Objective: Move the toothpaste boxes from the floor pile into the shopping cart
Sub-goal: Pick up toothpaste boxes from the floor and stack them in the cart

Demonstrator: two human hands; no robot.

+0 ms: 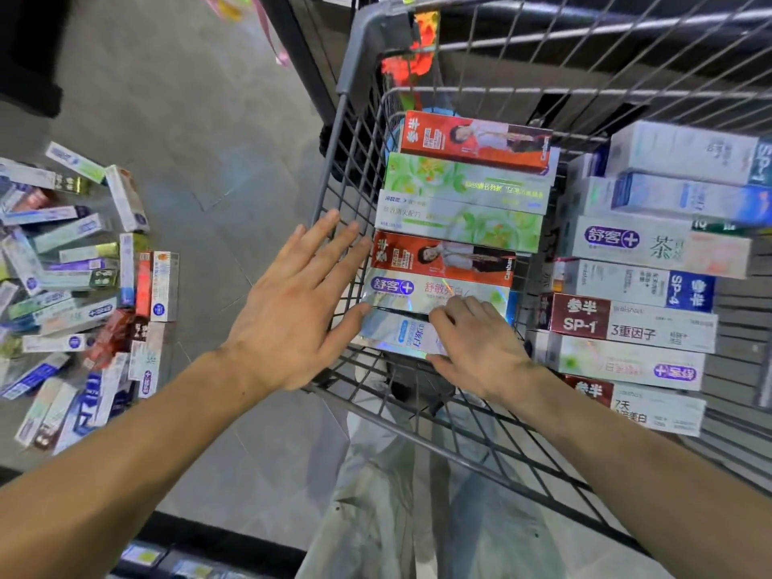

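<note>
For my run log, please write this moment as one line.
left hand: open, against shopping cart wall | right hand: on holographic toothpaste box in cart | floor pile: many boxes left

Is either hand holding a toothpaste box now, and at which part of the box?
The right hand rests on the nearest box in the cart, fingers curled on its right part. The left hand holds nothing.

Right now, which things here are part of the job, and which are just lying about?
Job: floor pile; cart; boxes in cart; left hand; right hand holding nearest box.
Lying about: pink ribbon; black shelf base.
</note>
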